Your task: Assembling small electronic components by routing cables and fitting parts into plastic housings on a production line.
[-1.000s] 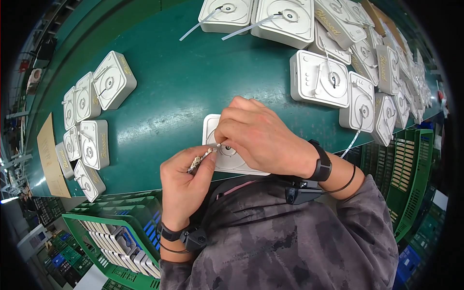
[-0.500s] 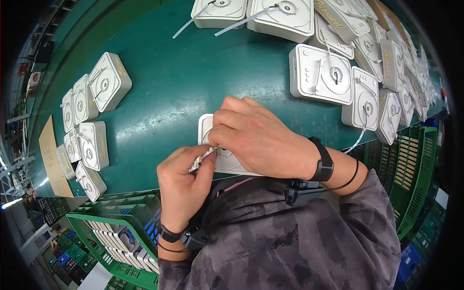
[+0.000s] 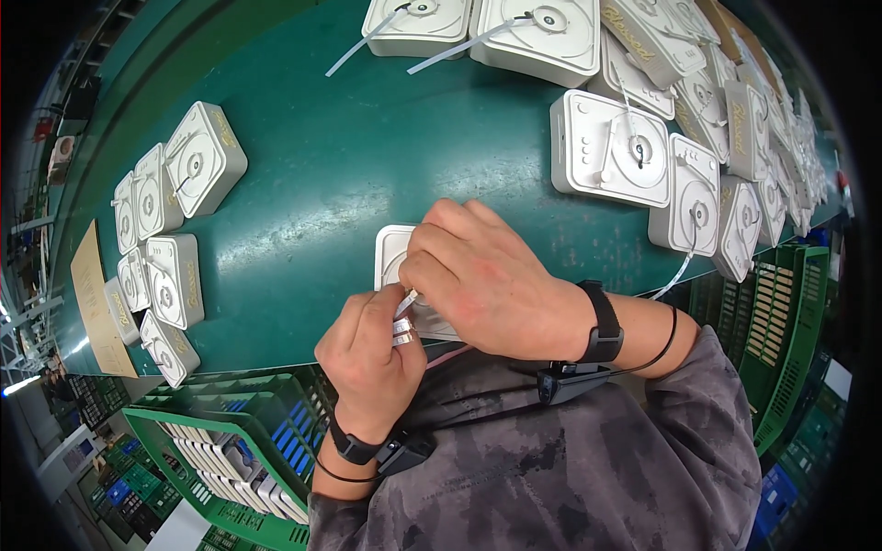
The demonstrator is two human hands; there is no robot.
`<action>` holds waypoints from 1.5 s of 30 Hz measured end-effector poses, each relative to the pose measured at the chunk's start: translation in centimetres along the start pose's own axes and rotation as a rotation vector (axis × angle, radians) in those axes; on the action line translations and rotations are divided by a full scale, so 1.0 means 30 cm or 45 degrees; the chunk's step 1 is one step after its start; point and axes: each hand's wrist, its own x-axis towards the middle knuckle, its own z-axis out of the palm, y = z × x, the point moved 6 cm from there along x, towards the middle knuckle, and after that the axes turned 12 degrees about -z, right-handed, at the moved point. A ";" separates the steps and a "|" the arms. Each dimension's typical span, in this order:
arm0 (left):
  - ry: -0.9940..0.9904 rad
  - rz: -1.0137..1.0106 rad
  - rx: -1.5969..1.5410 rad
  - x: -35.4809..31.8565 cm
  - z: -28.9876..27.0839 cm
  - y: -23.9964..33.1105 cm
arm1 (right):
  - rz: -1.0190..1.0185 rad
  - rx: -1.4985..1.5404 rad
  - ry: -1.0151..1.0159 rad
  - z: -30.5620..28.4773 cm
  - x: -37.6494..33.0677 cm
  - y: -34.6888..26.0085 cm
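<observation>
A white housing shaped like a small record player (image 3: 391, 246) lies on the table close to my body, largely covered by my hands. My left hand (image 3: 367, 358) is closed, pinching a narrow white strip (image 3: 402, 331) between thumb and fingers. Shiny segments show on the strip, which looks like a folded LED strip. Above the housing, my right hand (image 3: 482, 285) is closed too, its fingertips pinching the strip's upper end. The strip's far end and the housing's centre are hidden under my right fingers.
More white housings stand at the left (image 3: 175, 280), at the top (image 3: 536, 37) and at the right (image 3: 611, 147) of the green table (image 3: 303, 174). Some have pale strips hanging out. Green crates (image 3: 230, 432) stand below the table's near edge. Cardboard (image 3: 96, 303) lies far left.
My left hand has moved slightly right and down and turned, and more of the strip shows by its thumb. My right hand stays close over the housing, shifted slightly downward.
</observation>
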 end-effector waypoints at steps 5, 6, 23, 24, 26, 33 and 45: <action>0.101 0.065 0.010 -0.014 0.008 -0.023 | 0.025 0.126 0.100 -0.013 -0.025 0.019; 0.113 0.080 0.023 -0.020 0.012 -0.020 | 0.023 0.130 0.095 -0.016 -0.028 0.016; 0.177 0.305 0.059 -0.032 0.038 -0.004 | -0.070 0.039 0.151 -0.011 -0.043 -0.006; 0.167 0.305 0.060 -0.027 0.037 -0.002 | -0.070 0.039 0.147 -0.010 -0.041 -0.004; 0.159 0.303 0.059 -0.024 0.040 -0.005 | -0.080 0.043 0.129 -0.006 -0.037 -0.002; 0.190 0.290 0.056 -0.023 0.035 0.002 | -0.066 0.042 0.129 -0.010 -0.026 -0.008; 0.288 0.212 0.172 -0.033 0.028 0.007 | -0.027 0.029 0.307 -0.015 -0.052 -0.004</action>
